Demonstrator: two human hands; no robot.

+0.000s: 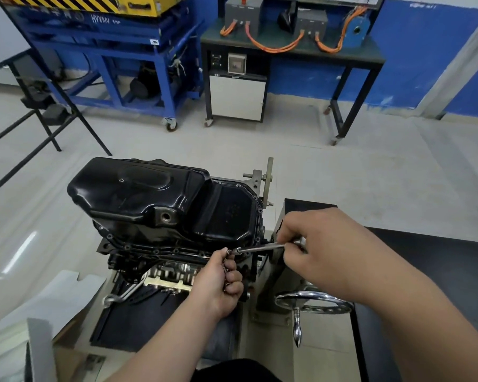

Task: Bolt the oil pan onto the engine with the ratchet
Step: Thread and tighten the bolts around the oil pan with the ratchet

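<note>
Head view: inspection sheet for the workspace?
Surface: beige stand base, carrying the engine.
Job's things: black oil pan sits on the engine; ratchet tip at the near flange.
Clutter: white sheets at left; chrome handwheel at right.
Hands: left hand pinches a small bolt at the ratchet tip; right hand grips the ratchet handle.
Cables: orange cables on the far bench.
Surroundings: blue wheeled cart, pale floor.

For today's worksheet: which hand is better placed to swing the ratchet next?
Right hand: it grips the ratchet, socket end at the oil pan flange. The left hand pinches a bolt there.
</note>
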